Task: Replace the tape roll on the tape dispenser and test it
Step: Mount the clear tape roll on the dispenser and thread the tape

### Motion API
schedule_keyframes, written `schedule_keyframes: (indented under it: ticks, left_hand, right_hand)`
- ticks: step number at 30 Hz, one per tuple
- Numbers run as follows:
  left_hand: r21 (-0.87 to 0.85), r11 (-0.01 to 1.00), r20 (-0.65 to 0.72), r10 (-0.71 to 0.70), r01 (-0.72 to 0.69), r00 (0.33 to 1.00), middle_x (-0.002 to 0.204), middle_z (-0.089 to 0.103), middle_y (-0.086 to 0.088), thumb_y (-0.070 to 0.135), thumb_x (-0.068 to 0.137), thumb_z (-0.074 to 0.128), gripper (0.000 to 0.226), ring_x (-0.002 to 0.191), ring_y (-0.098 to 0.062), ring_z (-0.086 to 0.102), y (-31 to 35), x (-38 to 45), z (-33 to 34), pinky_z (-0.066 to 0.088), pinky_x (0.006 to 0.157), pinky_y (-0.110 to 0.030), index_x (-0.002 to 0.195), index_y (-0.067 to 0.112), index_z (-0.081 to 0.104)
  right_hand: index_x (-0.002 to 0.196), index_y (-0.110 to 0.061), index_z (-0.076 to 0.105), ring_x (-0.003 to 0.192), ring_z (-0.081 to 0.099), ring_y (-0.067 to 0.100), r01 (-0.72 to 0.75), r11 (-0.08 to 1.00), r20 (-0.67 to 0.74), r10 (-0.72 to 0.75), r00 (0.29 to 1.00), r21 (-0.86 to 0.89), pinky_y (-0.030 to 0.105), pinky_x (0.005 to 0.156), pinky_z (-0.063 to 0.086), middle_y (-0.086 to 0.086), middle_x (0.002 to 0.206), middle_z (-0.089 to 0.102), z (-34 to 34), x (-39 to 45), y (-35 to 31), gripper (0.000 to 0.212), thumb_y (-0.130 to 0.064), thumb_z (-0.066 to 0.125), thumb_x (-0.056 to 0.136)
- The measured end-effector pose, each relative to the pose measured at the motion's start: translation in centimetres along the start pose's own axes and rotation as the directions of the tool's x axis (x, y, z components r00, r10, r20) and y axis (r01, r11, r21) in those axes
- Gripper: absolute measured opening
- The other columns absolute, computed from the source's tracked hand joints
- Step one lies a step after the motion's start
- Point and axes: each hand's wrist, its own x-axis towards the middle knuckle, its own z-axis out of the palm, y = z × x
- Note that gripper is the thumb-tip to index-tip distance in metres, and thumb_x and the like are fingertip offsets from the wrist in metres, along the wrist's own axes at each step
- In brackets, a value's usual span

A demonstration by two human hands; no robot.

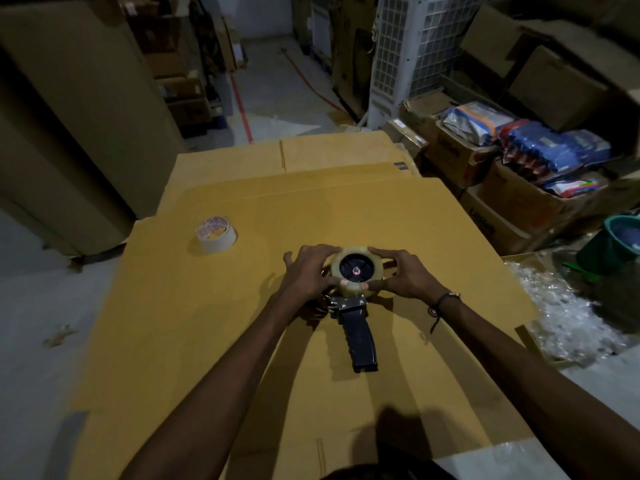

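We are looking down at a stack of flattened brown cardboard sheets [242, 323] that fills the middle of the frame, and on it, a little above centre, lies the tape dispenser [353, 306] on its side, its black handle [360, 341] pointing toward the bottom of the frame. A pale, translucent tape roll [356, 270] sits around the dispenser's black hub [356, 270], which shows a small reddish spot at its middle. Our left hand [308, 271] curls round the left side of that roll, fingers [322, 252] over its upper rim and the thumb pressed against its lower edge; our right hand [401, 275] mirrors it on the right side, fingers bent over the top rim and the thumb tip on the lower edge, so both hands grip the roll between them. A dark cord bracelet [443, 303] hangs at the right wrist. To the upper left of the hands, well apart from the dispenser, a second tape roll [216, 233], whitish with a printed core, lies flat on the cardboard. In the upper right of the frame stand open cartons [502, 202] stuffed with blue and grey packets [554, 147], behind them a white grilled appliance [408, 53], and at the right edge a green bucket [616, 240] beside crumpled clear plastic wrap [554, 306]. Tall brown boxes [76, 116] fill the upper left.
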Motion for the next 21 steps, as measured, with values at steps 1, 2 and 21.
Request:
schedule_keyframes:
  ticks: [1,2,21]
  left_hand:
    - [-0.043,0.999,-0.054,-0.013,0.011,0.998,0.153,0.051,0.008,0.049,0.091,0.075,0.064,0.146,-0.021,0.037,-0.3,-0.5,0.0,0.014,0.118,-0.053,0.149,0.035,0.052]
    - [-0.109,0.994,-0.112,-0.032,0.020,0.993,0.152,0.053,0.007,0.046,0.095,0.072,0.057,0.145,-0.021,0.039,-0.8,-1.1,0.0,0.017,0.117,-0.052,0.148,0.034,0.053]
    - [-0.354,0.935,-0.300,-0.116,0.003,0.947,0.129,0.065,0.011,0.035,0.086,0.081,0.041,0.123,-0.020,0.060,-2.8,-4.3,1.3,0.045,0.104,-0.058,0.125,0.032,0.067]
  right_hand:
    - [0.155,-0.022,0.051,0.124,0.062,0.021,-0.003,1.000,-0.026,0.003,1.000,-0.001,0.030,0.091,0.055,0.004,0.151,0.058,0.2,-0.3,-0.1,0.096,-0.037,0.096,0.072]
    - [0.154,-0.022,0.051,0.127,0.062,0.024,-0.003,1.000,-0.068,0.003,0.998,-0.004,0.033,0.094,0.054,0.007,0.151,0.057,0.5,-0.7,-0.3,0.096,-0.038,0.096,0.071]
    - [0.148,-0.021,0.057,0.132,0.051,0.031,-0.014,0.993,-0.239,-0.015,0.971,-0.116,0.040,0.107,0.040,0.011,0.143,0.057,3.0,-2.2,-3.0,0.091,-0.049,0.093,0.070]
